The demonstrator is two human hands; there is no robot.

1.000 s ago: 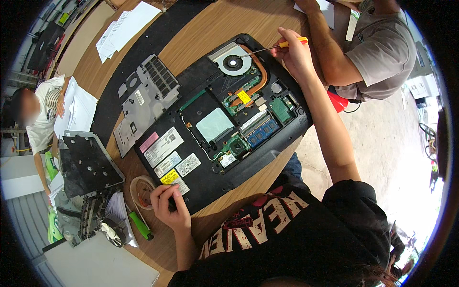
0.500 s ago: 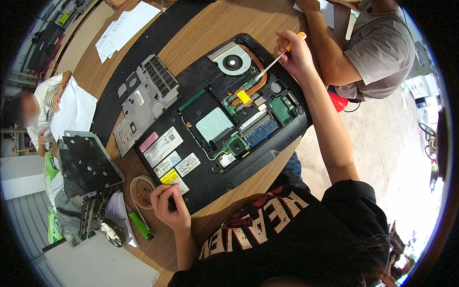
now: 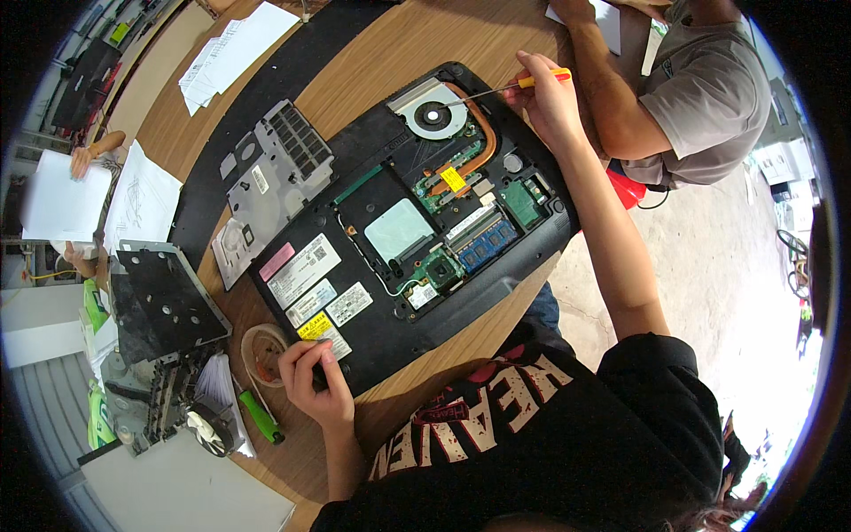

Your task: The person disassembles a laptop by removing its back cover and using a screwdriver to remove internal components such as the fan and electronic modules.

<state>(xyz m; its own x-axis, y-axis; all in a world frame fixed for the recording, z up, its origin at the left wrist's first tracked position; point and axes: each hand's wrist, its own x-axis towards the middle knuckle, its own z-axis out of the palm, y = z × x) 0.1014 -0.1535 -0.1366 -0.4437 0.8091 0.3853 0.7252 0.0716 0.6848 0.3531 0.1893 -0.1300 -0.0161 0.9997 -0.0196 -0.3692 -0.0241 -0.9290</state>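
Note:
An upside-down black laptop [image 3: 372,341] lies with its base opened, showing a fan [image 3: 433,116], a copper heat pipe [image 3: 489,142], blue memory modules [image 3: 486,246] and green boards. My right hand [image 3: 551,106] is closed round a screwdriver [image 3: 545,78] with an orange-yellow handle. Its thin shaft reaches left over the heat pipe, with the tip over the fan; whether it touches cannot be told. With curled fingers, my left hand [image 3: 317,381] grips the laptop's near left corner, beside the stickers. The removed bottom cover [image 3: 266,191] lies against the laptop's left side.
Left of my left hand are a small round tub [image 3: 263,355] and a green-handled tool [image 3: 259,417]. Dismantled machine parts [image 3: 168,301] pile up farther left. Another person's arm [image 3: 612,106] rests close to my right hand. A person at far left holds white paper [image 3: 66,197].
The screwdriver has swung from the heat pipe's lower end up to the fan, its shaft now nearly level. My left hand stays put. The person at far left has raised a paper sheet.

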